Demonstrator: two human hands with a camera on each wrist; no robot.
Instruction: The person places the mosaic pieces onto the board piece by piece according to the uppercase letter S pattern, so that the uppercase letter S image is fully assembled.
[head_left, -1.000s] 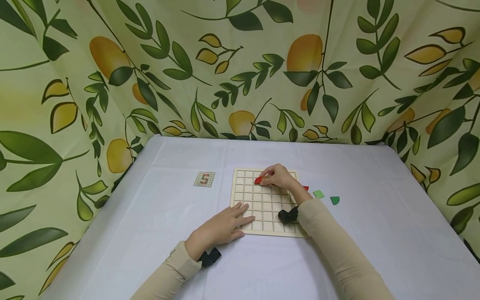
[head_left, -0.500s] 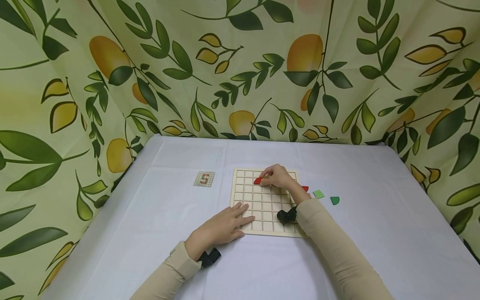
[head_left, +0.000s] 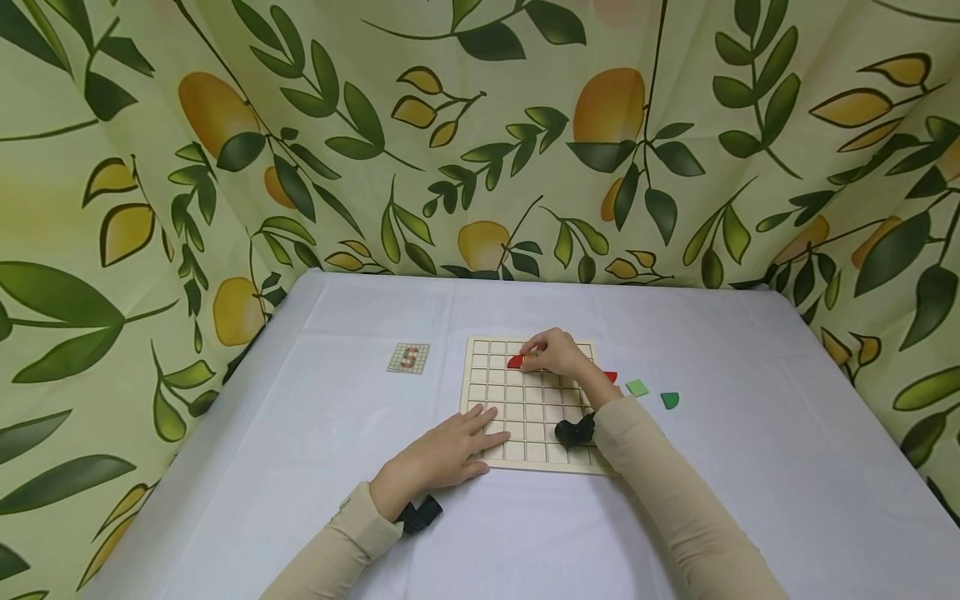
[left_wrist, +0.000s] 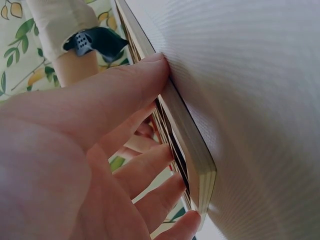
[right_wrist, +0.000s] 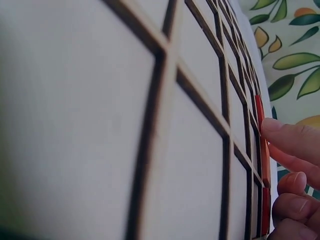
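A wooden grid board [head_left: 516, 452] lies on the white-covered table. My left hand [head_left: 442, 450] rests on its near left corner with fingers spread; in the left wrist view the thumb [left_wrist: 135, 75] lies against the board's edge. At the far side of the grid, my right hand [head_left: 557, 352] has finger and thumb at a red tile [head_left: 514, 362] with a rounded corner, which sits in a far-row cell. In the right wrist view a fingertip touches that red tile [right_wrist: 259, 107], beside an orange tile [right_wrist: 265, 160] and another red tile [right_wrist: 265, 210]. The hand partly covers these in the head view.
Right of the board lie a red tile [head_left: 611, 377], a light green square tile [head_left: 637, 388] and a dark green rounded tile [head_left: 670, 401]. A small pattern card [head_left: 408, 358] with an S-like figure lies left of the board. A leaf-printed curtain [head_left: 480, 150] hangs behind the table.
The red tile under my right fingers has shifted very slightly and looks flatter in its cell. Both hands stay almost where they were.
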